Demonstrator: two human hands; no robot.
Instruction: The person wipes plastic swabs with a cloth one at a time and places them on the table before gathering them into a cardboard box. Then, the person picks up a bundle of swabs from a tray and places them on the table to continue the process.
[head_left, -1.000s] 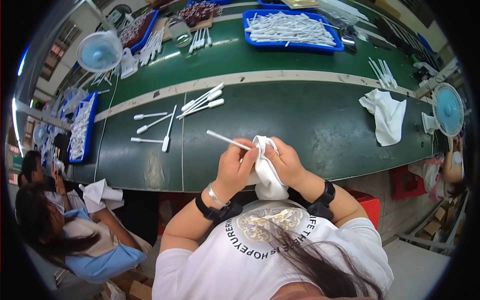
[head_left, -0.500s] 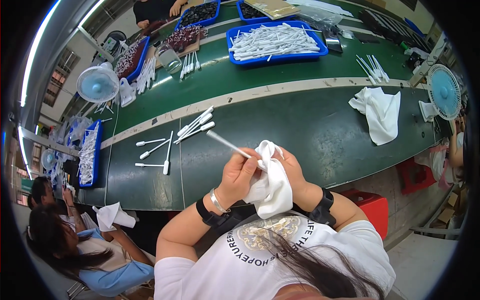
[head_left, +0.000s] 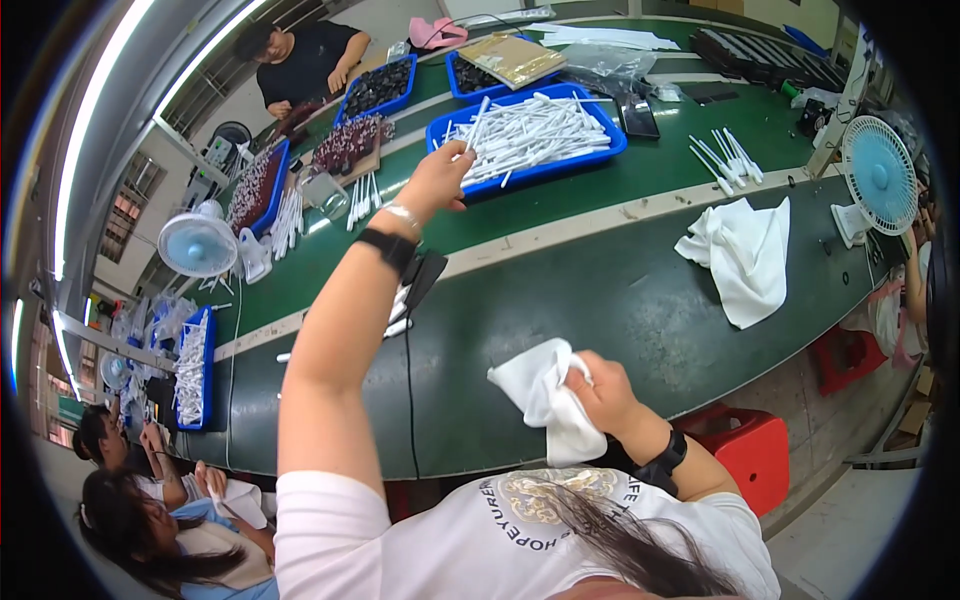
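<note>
L hand (head_left: 438,180): extended fwd, at the L front corner of a rectangular blue plastic tray (head_left: 600,153). Fingers partly curled, w/ a gap to the thumb. One slim white plastic stick (head_left: 479,122) rises at the fingertips, against a heap of slim white plastic sticks (head_left: 550,130) in the tray. From where I stand, can't tell whether that stick is gripped or only touched.

R hand (head_left: 600,395): at the near edge of the long dark-green worktable (head_left: 600,270), fist closed on a bunched white cloth (head_left: 560,405). Loose corner of cloth points fwd-L over the tabletop; lower folds hang toward the wearer's white printed T-shirt (head_left: 440,545).

Wrist items: L wrist, silver-coloured bracelet (head_left: 402,215) plus black strap (head_left: 388,250) w/ box-shaped unit; R wrist, similar black band (head_left: 665,457).

Surroundings: L forearm partly covers several white bulb-ended sticks (head_left: 400,327) (only the ends show from here). A crumpled second white cloth (head_left: 745,262) lies to the R, well apart from R hand. Beyond it, a small group of white bulb-ended droppers (head_left: 728,160). Far R: round white fan w/ blue centre (head_left: 880,170). Below table edge, R side: red plastic stool (head_left: 750,455).
</note>
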